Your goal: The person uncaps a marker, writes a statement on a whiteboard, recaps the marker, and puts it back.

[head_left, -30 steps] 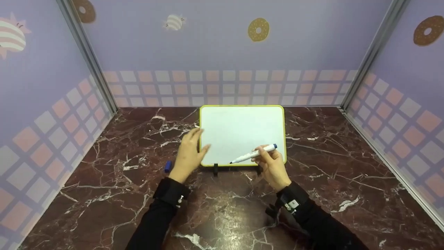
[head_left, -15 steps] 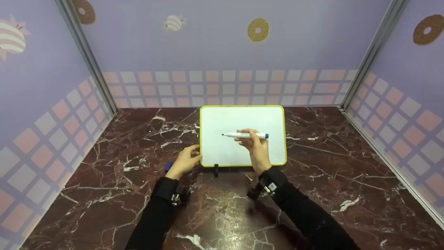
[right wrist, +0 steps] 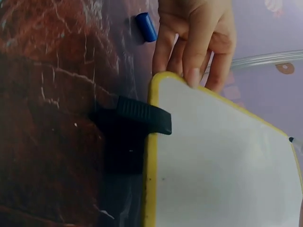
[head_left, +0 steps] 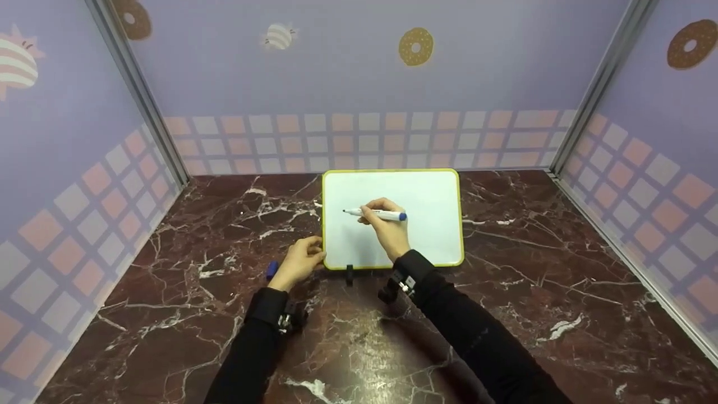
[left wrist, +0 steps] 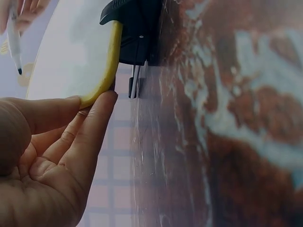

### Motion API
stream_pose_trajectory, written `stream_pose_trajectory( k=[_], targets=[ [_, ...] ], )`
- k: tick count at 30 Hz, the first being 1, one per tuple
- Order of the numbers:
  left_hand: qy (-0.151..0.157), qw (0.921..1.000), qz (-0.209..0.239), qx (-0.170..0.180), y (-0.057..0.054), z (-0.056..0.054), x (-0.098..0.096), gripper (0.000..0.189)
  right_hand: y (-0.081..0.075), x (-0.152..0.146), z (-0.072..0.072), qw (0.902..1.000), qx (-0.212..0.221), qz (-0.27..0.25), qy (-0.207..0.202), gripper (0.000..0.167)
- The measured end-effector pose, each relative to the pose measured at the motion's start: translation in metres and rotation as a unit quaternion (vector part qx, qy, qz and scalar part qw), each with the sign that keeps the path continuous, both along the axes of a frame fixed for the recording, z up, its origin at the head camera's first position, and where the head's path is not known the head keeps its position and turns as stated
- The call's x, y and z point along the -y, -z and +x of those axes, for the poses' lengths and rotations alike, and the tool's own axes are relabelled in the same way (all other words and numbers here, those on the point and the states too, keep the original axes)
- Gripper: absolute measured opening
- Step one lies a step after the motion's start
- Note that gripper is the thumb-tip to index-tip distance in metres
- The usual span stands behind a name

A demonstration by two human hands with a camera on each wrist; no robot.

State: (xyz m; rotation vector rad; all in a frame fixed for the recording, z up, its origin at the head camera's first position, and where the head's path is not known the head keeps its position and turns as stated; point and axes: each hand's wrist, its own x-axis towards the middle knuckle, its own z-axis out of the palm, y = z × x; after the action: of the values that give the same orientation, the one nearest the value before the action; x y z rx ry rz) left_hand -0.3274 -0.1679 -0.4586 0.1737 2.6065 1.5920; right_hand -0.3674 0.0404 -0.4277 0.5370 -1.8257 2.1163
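A small whiteboard (head_left: 432, 196) with a yellow frame stands upright, leaning back, on the marbled table. My left hand (head_left: 300, 261) pinches its lower left corner; in the left wrist view the thumb is on the front and fingers (left wrist: 90, 127) are behind the yellow edge. In front of the board's left half, my right hand (head_left: 388, 230) holds a white marker (head_left: 391, 215) like a pen. The marker's dark, uncapped tip points left, and its blue end points right. No marks show on the white surface.
A loose blue marker cap (head_left: 272, 270) lies on the table (head_left: 196, 314) left of my left hand. Black stand feet (head_left: 349, 275) grip the board's bottom edge. Patterned lilac walls (head_left: 359, 73) rise behind and at both sides.
My right hand has carried the marker up and left, from the board's lower edge to in front of its left half. My left hand has lowered along the left edge and taken hold there.
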Motion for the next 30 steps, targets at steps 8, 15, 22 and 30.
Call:
stream_pose_trajectory(
  k=[8, 15, 22, 30],
  targets=[
    [0.000, 1.0000, 0.005, 0.003, 0.002, 0.002, 0.003, 0.047, -0.016, 0.011, 0.010, 0.9987, -0.016, 0.046, 0.013, 0.013],
    [-0.005, 1.0000, 0.004, -0.004, 0.002, 0.002, 0.000, 0.046, -0.020, 0.014, 0.013, 0.9960, -0.031, 0.081, 0.021, 0.013],
    [-0.008, 0.9998, -0.005, -0.018, 0.001, 0.002, -0.001, 0.043, -0.022, 0.013, 0.015, 0.9935, -0.048, 0.099, 0.029, 0.013],
    [-0.012, 0.9997, -0.011, -0.018, 0.002, 0.000, -0.001, 0.043, -0.016, 0.009, 0.023, 0.9919, -0.023, 0.125, 0.007, 0.014]
  ],
)
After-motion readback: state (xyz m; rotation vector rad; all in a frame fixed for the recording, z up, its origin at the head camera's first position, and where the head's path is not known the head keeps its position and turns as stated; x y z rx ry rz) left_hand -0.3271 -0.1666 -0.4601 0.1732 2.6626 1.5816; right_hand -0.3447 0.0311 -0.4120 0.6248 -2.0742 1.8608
